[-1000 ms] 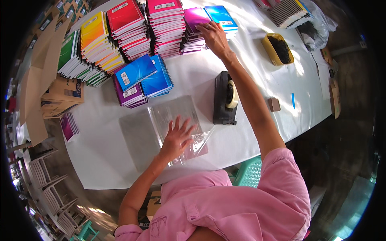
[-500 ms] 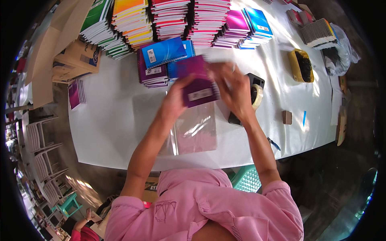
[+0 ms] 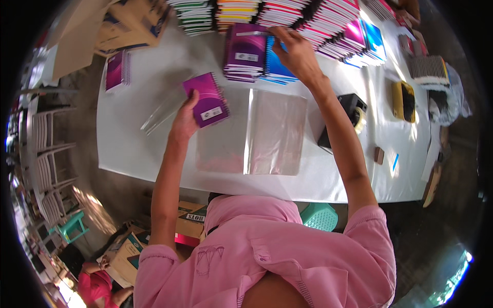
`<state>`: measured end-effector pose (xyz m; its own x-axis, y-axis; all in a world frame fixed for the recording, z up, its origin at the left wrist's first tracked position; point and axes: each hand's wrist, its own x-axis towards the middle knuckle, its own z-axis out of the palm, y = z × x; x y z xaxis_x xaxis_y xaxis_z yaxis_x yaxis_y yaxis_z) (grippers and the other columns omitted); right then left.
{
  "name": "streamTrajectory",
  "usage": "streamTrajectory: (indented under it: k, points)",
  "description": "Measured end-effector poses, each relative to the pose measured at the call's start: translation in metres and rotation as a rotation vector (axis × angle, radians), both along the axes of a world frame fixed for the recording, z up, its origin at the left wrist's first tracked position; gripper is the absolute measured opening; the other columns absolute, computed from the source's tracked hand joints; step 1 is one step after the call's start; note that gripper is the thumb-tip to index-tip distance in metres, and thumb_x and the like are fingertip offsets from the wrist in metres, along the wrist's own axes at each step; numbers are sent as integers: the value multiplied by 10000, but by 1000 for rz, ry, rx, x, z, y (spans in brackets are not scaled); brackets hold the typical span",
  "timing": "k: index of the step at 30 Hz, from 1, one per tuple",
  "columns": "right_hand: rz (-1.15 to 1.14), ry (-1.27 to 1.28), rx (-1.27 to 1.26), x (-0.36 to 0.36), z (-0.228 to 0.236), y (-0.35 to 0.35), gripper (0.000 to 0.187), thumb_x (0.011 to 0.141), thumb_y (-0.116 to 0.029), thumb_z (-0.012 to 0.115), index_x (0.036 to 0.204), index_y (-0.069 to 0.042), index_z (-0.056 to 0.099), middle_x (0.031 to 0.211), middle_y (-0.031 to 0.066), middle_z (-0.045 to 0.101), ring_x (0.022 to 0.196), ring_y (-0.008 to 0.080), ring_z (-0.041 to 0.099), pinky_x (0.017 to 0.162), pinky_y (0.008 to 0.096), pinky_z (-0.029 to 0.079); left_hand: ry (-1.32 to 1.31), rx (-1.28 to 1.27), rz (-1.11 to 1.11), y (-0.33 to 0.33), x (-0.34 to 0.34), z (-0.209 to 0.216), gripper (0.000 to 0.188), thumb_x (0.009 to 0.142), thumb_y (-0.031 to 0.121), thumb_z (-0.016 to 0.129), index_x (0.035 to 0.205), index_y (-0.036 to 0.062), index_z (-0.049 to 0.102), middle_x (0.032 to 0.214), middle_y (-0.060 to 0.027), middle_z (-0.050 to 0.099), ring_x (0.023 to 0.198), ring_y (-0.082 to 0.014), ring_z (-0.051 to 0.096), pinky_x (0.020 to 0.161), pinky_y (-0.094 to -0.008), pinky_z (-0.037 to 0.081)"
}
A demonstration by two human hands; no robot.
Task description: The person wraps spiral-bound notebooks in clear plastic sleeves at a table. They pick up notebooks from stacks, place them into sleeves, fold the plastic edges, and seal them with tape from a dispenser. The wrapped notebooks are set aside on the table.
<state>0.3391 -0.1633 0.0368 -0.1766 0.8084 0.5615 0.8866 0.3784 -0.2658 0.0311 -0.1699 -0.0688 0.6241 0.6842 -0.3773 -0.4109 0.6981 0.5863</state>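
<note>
A purple spiral notebook (image 3: 207, 97) with a white label is in my left hand (image 3: 186, 119), the thumb across its cover. Farther off, my right hand (image 3: 299, 55) reaches over the purple notebook stack (image 3: 245, 68), its bent fingers at the stack's upper right corner. A pale narrow strip (image 3: 251, 34) shows by those fingertips; whether they grip it is unclear. Blue notebooks (image 3: 279, 64) lie partly under the right hand. Between my forearms a clear plastic cover (image 3: 275, 133) is spread open on the white table (image 3: 136, 138). More clear plastic (image 3: 160, 114) lies left of the held notebook.
Tall notebook stacks (image 3: 239, 13) line the far side. Cartons (image 3: 131, 25) and a few purple notebooks (image 3: 118, 71) are at the left. A black tape dispenser (image 3: 336, 115), brown block (image 3: 379, 155), blue strip (image 3: 395, 161) and yellow container (image 3: 403, 100) stand or lie at the right.
My view has shifted. My hands have parted: the left carries the purple notebook left, the right has reached to the far stack. The blue notebook that lay across the stacks no longer shows there.
</note>
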Motion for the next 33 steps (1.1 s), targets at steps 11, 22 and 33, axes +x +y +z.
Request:
streamTrajectory:
  k: [11, 22, 33]
  points:
    - [618, 139, -114, -127, -32, -36, 308, 729, 15, 683, 1026, -47, 629, 1131, 113, 656, 1068, 290, 610, 967, 425, 465, -84, -74, -22, -1, -49, 14, 786, 870, 651, 439, 1392, 66, 383, 1305, -108, 542, 1140, -248, 581, 944, -432, 514]
    - [477, 354, -266, -302, -24, 8, 106, 871, -40, 583, 959, 15, 601, 905, 136, 633, 805, 298, 660, 598, 369, 539, -218, 138, 401, -8, -129, 21, 728, 866, 490, 620, 1401, 60, 377, 1339, -76, 508, 1258, -238, 480, 1071, -442, 385]
    - [-222, 547, -570, -465, -112, 174, 481, 718, -349, 805, 947, 6, 576, 1164, 236, 536, 901, 338, 647, 782, 455, 526, 119, 63, 768, 5, -316, 9, 558, 891, 165, 662, 1381, 66, 413, 1258, -98, 560, 1159, -254, 558, 987, -424, 462]
